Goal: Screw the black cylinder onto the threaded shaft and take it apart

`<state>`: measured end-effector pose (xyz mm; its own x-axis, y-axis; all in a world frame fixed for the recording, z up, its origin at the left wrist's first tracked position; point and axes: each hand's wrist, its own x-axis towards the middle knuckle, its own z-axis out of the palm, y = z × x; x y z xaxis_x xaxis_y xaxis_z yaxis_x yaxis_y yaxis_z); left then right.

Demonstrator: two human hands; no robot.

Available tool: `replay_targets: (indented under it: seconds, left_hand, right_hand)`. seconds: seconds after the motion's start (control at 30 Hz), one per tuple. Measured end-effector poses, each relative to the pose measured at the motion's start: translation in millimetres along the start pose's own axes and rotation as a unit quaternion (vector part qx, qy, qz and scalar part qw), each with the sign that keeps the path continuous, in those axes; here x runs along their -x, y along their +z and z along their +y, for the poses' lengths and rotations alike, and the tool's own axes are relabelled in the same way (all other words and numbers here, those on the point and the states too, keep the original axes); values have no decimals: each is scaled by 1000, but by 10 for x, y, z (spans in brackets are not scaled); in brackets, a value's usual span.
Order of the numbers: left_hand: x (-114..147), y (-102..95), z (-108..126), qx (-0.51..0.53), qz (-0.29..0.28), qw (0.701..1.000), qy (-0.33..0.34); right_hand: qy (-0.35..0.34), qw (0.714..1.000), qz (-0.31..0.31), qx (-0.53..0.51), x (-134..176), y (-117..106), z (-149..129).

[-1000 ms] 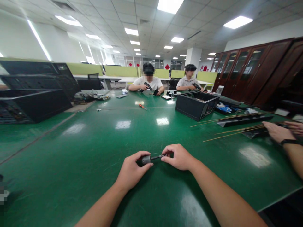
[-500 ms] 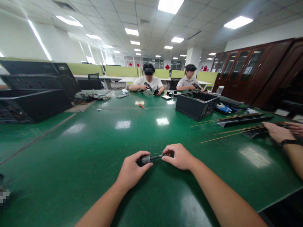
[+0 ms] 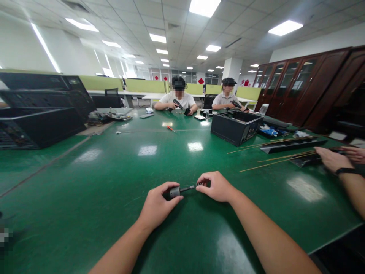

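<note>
My left hand is closed around a grey metal cylinder with a thin dark shaft pointing right. Its thumb and fingers press on the cylinder from both sides. Opposite it, my right hand pinches a small dark coiled piece that looks like a spring and is partly hidden by the fingers. A narrow gap shows between the shaft's tip and this piece. Both hands are low over the green tabletop.
An orange screwdriver lies farther back. At the right stands a black computer case, near thin rods and a co-worker's hands. More cases are at the left. Two people sit across the table holding power tools.
The coiled piece in my right hand was at the shaft's tip and now sits slightly apart from it. My left hand keeps its grip on the cylinder.
</note>
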<state>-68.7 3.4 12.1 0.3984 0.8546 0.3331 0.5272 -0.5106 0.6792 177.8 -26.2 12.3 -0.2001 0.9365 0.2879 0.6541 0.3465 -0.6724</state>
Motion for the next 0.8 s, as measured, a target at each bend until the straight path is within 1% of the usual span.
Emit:
replay_targets:
  seconds: [0.13, 0.33, 0.4, 0.47, 0.57, 0.67, 0.73, 0.8]
  left_hand:
    - [3, -10, 8, -3, -1, 1000, -2]
    - [-3, -12, 2, 15, -2, 1000, -9]
    - [-15, -8, -23, 20, 16, 1000, -9]
    - [-32, -6, -67, 25, 50, 998, -16]
    - [-48, -23, -149, 73, 87, 992, -54]
    - [-24, -92, -178, 115, 91, 984, -97]
    - [26, -179, -143, 101, 87, 984, -114]
    - [113, -300, -89, 57, 83, 987, -124]
  right_hand:
    - [16, 1000, -3, -2, -4, -46, 58]
    - [68, 997, -22, -23, 7, -125, 209]
    - [75, 996, -32, -32, 8, -138, 257]
    - [81, 995, -47, -42, 4, -144, 297]
    - [93, 993, -61, -48, -8, -149, 347]
    - [105, 991, -66, -52, -18, -155, 385]
    - [112, 990, -71, -57, -19, -161, 401]
    - [117, 988, -74, -62, -18, -165, 409]
